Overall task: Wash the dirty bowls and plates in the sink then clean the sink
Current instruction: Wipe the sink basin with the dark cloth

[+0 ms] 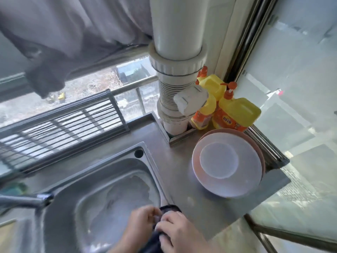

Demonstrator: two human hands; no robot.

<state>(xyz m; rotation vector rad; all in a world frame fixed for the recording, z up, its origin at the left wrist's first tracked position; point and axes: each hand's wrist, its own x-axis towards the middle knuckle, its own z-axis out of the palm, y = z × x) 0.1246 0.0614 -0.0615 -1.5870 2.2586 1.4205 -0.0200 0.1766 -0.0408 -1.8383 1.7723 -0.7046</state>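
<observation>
The steel sink fills the lower left, its basin wet and soapy. A stack of pink and white plates with a small white bowl upside down on top stands on the counter to the right. At the sink's near right rim, my left hand and my right hand both grip a dark cloth bunched between them.
The faucet reaches in from the left. A metal rack leans against the window behind the sink. A white drain pipe and yellow detergent bottles stand in the back corner. The steel counter ends at the right.
</observation>
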